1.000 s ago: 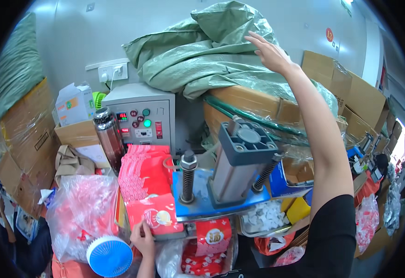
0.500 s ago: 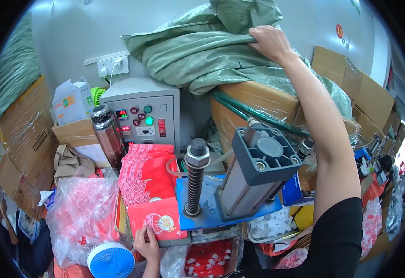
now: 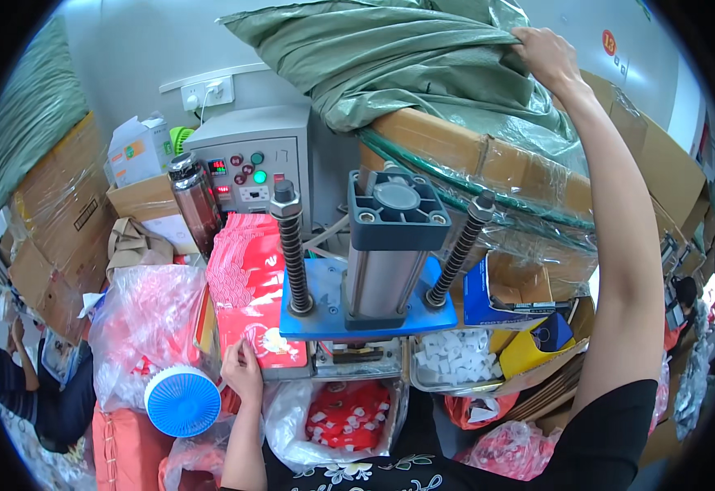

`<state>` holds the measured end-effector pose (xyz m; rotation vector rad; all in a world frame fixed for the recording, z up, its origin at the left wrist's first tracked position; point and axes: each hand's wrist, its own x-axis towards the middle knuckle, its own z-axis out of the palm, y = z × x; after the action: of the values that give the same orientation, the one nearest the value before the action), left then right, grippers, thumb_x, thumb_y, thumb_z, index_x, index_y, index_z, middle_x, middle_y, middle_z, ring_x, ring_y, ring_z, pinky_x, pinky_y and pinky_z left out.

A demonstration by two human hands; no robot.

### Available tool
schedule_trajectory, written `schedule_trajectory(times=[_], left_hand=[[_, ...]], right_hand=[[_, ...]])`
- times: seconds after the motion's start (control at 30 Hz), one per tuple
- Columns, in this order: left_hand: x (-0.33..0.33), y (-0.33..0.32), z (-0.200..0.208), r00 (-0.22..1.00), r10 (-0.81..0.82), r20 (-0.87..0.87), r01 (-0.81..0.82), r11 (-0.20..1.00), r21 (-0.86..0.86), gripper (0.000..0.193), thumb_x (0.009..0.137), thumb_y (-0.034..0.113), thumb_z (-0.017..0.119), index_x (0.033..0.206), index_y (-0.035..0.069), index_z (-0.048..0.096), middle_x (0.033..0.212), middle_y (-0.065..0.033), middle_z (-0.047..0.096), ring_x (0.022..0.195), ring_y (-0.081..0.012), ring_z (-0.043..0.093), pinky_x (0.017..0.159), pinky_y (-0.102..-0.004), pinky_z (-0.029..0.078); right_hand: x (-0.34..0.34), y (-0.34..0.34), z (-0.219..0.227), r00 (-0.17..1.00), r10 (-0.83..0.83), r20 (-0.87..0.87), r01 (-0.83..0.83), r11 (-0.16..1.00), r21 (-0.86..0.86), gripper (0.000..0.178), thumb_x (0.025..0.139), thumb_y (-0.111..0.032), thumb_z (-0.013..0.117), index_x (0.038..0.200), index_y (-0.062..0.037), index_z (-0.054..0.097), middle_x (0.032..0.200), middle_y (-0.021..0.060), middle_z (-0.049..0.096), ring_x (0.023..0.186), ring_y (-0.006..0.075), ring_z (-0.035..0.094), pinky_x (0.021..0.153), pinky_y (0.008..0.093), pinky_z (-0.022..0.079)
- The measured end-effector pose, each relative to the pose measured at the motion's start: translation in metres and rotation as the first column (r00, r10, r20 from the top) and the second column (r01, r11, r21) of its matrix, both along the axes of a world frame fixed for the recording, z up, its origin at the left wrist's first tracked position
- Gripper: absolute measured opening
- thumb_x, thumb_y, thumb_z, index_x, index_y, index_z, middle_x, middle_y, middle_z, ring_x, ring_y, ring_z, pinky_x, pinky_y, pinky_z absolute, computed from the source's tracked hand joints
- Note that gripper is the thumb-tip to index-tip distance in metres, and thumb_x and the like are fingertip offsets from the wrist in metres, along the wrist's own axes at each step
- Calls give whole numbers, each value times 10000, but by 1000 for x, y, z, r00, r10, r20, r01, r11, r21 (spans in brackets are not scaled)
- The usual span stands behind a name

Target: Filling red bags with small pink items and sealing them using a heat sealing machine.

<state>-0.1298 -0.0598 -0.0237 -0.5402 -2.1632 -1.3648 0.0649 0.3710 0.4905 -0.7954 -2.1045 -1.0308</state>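
Fingers curled in, my right hand (image 3: 547, 59) is closed on the edge of a large green woven sack (image 3: 406, 61), its arm stretched far up and to the right. The sack lies in folds over a cardboard box (image 3: 423, 135) by the wall. My left hand (image 3: 244, 372) is low at the centre left, thumb and fingers pinched on the lower edge of a flat red printed packet (image 3: 280, 335). More red packets (image 3: 247, 245) lie in an overlapping row behind it. Just right of them stands a press (image 3: 394, 278) with a blue plate and two spring-wrapped posts.
Behind the packets stand a grey control box (image 3: 284, 135) and a metal flask (image 3: 194, 196). A blue fan (image 3: 182, 401) and a clear plastic bag (image 3: 149, 327) lie left. White pieces fill a tray (image 3: 417, 380) at right; a plastic-lined bin (image 3: 280, 421) holds red pieces. Another person (image 3: 63, 393) sits far left.
My right hand has moved to the right, drawing the sack's edge along with it. My left hand stays at the red packet. The whole view has shifted, with the press now nearer the middle.
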Motion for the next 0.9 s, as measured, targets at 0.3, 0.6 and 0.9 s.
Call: schedule_trajectory(times=[0.3, 0.6, 0.9], left_hand=[[-13, -6, -2, 996, 73, -51, -75, 997, -29, 128, 873, 87, 662, 961, 1, 700, 708, -101, 630, 545, -181, 566, 546, -317, 440], [-54, 14, 152, 817, -449, 362, 312, 872, 378, 320, 972, 238, 587, 1205, 24, 636, 881, -22, 645, 784, -62, 587, 670, -205, 457], [-126, 160, 270, 540, -763, 355, 681, 644, 349, 926, 884, 426, 688, 1555, 135, 120, 1366, -254, 492, 1195, -293, 553, 922, -426, 484]], right_hand=[[61, -33, -87, 962, 274, -16, -273, 950, -155, 202, 886, -208, 572, 1002, -58, 640, 934, 202, 638, 874, 389, 611, 753, 475, 470], [52, -14, -122, 841, 486, -238, -539, 794, -283, 260, 895, -237, 531, 874, 19, 572, 784, 238, 557, 793, 422, 542, 731, 446, 416], [52, -15, -124, 725, 598, -342, -682, 691, -237, 188, 852, -126, 560, 865, 56, 514, 783, 235, 502, 713, 367, 498, 688, 397, 411]])
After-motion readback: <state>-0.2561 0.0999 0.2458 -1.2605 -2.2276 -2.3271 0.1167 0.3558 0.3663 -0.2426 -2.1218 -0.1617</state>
